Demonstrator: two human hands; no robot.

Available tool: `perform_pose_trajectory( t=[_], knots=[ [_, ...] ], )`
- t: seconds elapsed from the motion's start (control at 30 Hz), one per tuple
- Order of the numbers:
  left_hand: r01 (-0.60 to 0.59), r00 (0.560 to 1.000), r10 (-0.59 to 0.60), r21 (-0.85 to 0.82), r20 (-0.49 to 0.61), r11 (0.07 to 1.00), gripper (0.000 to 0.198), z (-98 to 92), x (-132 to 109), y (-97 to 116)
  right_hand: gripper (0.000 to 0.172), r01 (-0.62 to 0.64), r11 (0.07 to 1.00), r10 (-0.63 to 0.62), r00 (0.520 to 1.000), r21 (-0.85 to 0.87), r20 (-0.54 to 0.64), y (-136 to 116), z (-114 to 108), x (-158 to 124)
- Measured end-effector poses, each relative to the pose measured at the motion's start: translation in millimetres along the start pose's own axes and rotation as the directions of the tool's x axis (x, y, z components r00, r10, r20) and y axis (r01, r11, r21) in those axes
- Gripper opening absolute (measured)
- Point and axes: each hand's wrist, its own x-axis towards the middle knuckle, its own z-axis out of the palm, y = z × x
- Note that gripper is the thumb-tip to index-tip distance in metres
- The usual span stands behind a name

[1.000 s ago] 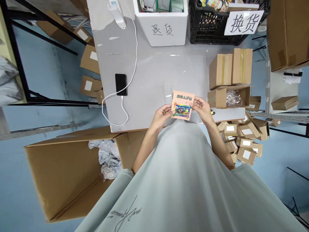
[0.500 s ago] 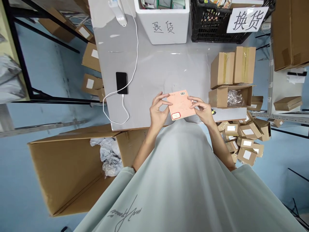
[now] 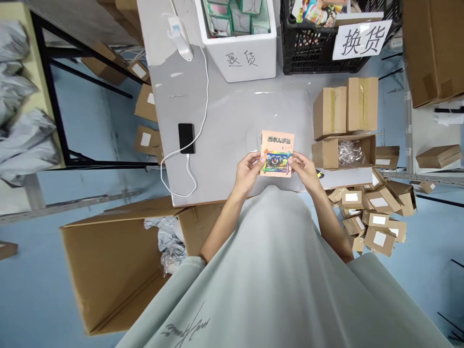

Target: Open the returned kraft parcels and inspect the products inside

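Observation:
A small pink book (image 3: 277, 140) with a colourful picture on its cover is held upright above the front edge of the grey table (image 3: 232, 113). My left hand (image 3: 249, 170) pinches its left side, thumb on the cover. On the opposite side, my right hand (image 3: 303, 168) grips the edge the same way, its thumb over the picture. The fingers behind the book are partly hidden. A yellow-and-black object (image 3: 319, 174) lies just right of my right hand, too small to name.
Left on the table lies a black phone (image 3: 186, 137) with a white cable. A white bin (image 3: 250, 60) and a black crate (image 3: 308, 50) stand at the back. Cardboard boxes (image 3: 329, 113) are stacked right, more heaped below. A large open carton (image 3: 116, 270) sits at lower left.
The pink book has been turned over: its barcode side faced up before, and now the picture cover does. Both hands have shifted from fingertip holds to thumbs on the cover. The view has shifted slightly.

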Motion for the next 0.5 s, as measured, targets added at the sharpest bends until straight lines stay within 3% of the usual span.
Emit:
perform_pose_trajectory(
  t=[0.13,0.3,0.5],
  knots=[
    [-0.004,1.000,0.004,0.009,-0.003,1.000,0.067,16.9,12,8,0.078,-0.069,0.995,0.065,0.996,0.071,0.068,2,-8,-3],
    [0.035,0.989,-0.043,0.059,0.144,0.998,0.070,39.6,32,23,0.073,-0.058,0.988,0.058,0.998,0.141,0.008,-10,-29,0],
    [0.055,0.952,-0.082,0.101,0.296,0.993,0.078,81.1,81,41,0.070,0.010,0.983,0.009,0.995,0.182,-0.098,-41,-74,43]
  ],
)
